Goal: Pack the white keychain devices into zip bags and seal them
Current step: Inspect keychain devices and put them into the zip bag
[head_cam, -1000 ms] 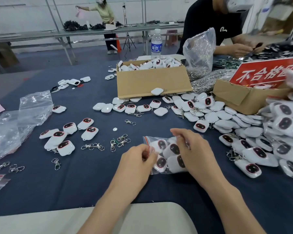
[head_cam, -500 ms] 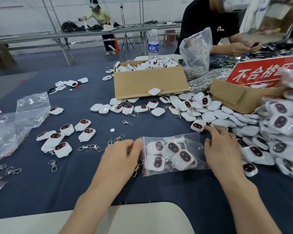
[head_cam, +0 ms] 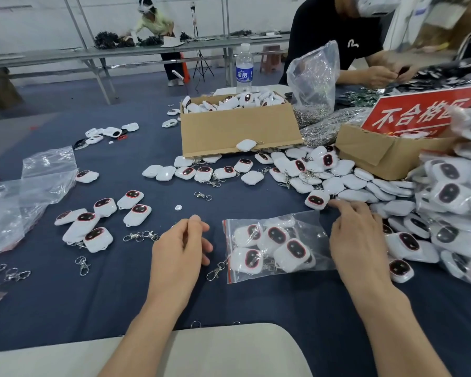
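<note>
A clear zip bag (head_cam: 276, 244) with a red strip down its left edge lies flat on the dark blue table, holding several white keychain devices. My left hand (head_cam: 181, 247) hovers just left of the bag, fingers loosely curled, holding nothing. My right hand (head_cam: 358, 240) rests at the bag's right edge, fingers spread toward a loose white device (head_cam: 317, 199). A small group of devices (head_cam: 98, 220) lies to the left. A big pile of loose devices (head_cam: 346, 183) spreads to the right.
A cardboard box (head_cam: 239, 129) full of devices stands at the middle back. Filled bags (head_cam: 454, 202) are stacked at the far right beside a box with a red sign (head_cam: 416, 115). Empty plastic bags (head_cam: 19, 197) lie at left, metal clips (head_cam: 140, 236) nearby. A person works across the table.
My left hand has let go of the bag's left edge and drawn away to the left. The bag now lies flat. My right hand has slid to its right edge.
</note>
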A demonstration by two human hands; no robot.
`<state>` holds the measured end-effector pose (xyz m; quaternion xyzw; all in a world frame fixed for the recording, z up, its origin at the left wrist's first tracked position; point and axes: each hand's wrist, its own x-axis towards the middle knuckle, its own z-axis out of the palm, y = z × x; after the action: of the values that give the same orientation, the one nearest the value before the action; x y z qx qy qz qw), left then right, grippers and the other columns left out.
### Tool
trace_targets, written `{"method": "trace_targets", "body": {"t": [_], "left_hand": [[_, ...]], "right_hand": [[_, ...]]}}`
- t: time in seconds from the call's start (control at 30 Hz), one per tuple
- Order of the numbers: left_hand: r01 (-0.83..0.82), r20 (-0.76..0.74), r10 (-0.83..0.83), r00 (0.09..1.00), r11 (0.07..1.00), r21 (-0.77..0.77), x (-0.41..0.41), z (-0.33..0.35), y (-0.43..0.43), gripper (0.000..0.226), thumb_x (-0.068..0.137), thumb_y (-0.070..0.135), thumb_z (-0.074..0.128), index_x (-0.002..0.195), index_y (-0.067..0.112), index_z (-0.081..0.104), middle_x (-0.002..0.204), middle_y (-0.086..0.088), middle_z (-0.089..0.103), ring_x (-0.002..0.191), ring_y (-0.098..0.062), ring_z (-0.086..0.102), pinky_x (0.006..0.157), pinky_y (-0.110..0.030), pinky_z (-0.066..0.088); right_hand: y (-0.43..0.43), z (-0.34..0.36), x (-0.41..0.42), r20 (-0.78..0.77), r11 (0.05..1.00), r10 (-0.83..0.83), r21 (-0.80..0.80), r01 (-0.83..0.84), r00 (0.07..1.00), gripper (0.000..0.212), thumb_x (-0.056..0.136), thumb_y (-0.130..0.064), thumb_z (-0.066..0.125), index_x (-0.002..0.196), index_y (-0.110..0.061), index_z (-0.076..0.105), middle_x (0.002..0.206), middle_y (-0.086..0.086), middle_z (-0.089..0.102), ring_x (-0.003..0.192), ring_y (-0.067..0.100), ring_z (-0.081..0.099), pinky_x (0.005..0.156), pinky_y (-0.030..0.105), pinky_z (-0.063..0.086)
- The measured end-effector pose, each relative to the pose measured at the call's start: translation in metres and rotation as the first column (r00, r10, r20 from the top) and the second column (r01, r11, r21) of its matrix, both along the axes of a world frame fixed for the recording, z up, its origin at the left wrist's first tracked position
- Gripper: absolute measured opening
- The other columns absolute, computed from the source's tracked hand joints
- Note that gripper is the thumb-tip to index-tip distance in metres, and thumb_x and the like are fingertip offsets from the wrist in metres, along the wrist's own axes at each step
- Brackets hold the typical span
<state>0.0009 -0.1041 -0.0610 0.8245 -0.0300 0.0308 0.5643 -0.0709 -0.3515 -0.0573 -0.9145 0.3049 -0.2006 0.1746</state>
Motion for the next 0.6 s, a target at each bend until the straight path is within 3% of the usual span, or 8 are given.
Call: {"method": "trace_targets", "body": {"t": [0.13,0.23,0.3,0.4,0.43,0.5,0.6], "left_hand": [[0.008,0.003,-0.008,1.000,1.000,-0.021,0.000,0.000,0.000,0.038,0.105,0.045,0.042,0.081,0.033,0.068,0.067,0.005,0.070,0.052,-0.011,0.062,0.057,-0.032,0.045],[0.012,0.003,-0.012,1.000,0.999,-0.033,0.000,0.000,0.000,0.037,0.105,0.046,0.042,0.081,0.034,0.068,0.068,0.005,0.070,0.052,-0.010,0.062,0.057,-0.032,0.044],[0.019,-0.004,-0.019,1.000,0.999,-0.037,0.000,0.000,0.000,0.037,0.105,0.046,0.042,0.081,0.035,0.068,0.068,0.005,0.070,0.052,-0.010,0.061,0.056,-0.031,0.044],[0.027,-0.001,-0.027,1.000,0.998,-0.059,-0.002,0.003,-0.001,0.036,0.106,0.045,0.041,0.081,0.040,0.066,0.068,0.004,0.070,0.051,-0.009,0.060,0.052,-0.027,0.043],[0.031,0.012,-0.031,0.999,0.996,-0.079,-0.003,0.004,-0.001,0.036,0.106,0.044,0.041,0.081,0.040,0.066,0.068,0.004,0.069,0.050,-0.010,0.059,0.050,-0.024,0.043],[0.059,0.041,-0.053,0.998,0.986,-0.157,-0.006,0.010,-0.002,0.037,0.107,0.040,0.043,0.080,0.034,0.068,0.068,0.001,0.069,0.050,-0.012,0.057,0.047,-0.019,0.043],[0.170,0.035,-0.169,0.985,0.915,-0.366,-0.011,0.025,-0.008,0.037,0.107,0.036,0.045,0.083,0.023,0.071,0.071,-0.004,0.069,0.051,-0.016,0.057,0.046,-0.022,0.044]], "right_hand": [[0.000,0.004,0.000,0.176,0.998,-0.040,0.052,0.031,0.984,0.043,0.103,0.000,0.040,0.143,-0.009,0.052,0.136,0.021,0.053,0.122,0.040,0.049,0.100,0.044,0.039],[-0.001,0.006,0.000,0.317,0.992,-0.108,0.103,0.079,0.942,0.041,0.104,0.000,0.038,0.141,-0.010,0.054,0.132,0.017,0.057,0.113,0.032,0.056,0.089,0.034,0.039],[-0.003,0.008,0.001,0.404,0.978,-0.155,0.193,0.082,0.902,0.040,0.105,-0.003,0.036,0.136,-0.016,0.057,0.130,0.009,0.061,0.115,0.024,0.057,0.092,0.028,0.038],[-0.002,0.017,0.002,0.570,0.916,-0.171,0.392,-0.082,0.804,0.035,0.107,-0.012,0.038,0.127,-0.031,0.060,0.123,-0.007,0.066,0.095,-0.005,0.060,0.084,0.011,0.043],[0.000,0.021,0.004,0.618,0.884,-0.155,0.435,-0.171,0.770,0.033,0.107,-0.014,0.041,0.121,-0.036,0.061,0.121,-0.009,0.068,0.091,-0.006,0.060,0.083,0.011,0.045],[0.006,0.028,0.007,0.700,0.755,-0.119,0.525,-0.394,0.704,0.031,0.106,-0.016,0.050,0.109,-0.041,0.068,0.113,-0.007,0.069,0.098,0.002,0.061,0.094,0.021,0.048],[0.028,0.035,0.012,0.754,0.401,-0.084,0.625,-0.670,0.652,0.027,0.095,-0.020,0.057,0.097,-0.039,0.076,0.096,-0.003,0.072,0.090,0.010,0.066,0.084,0.022,0.053]]}}
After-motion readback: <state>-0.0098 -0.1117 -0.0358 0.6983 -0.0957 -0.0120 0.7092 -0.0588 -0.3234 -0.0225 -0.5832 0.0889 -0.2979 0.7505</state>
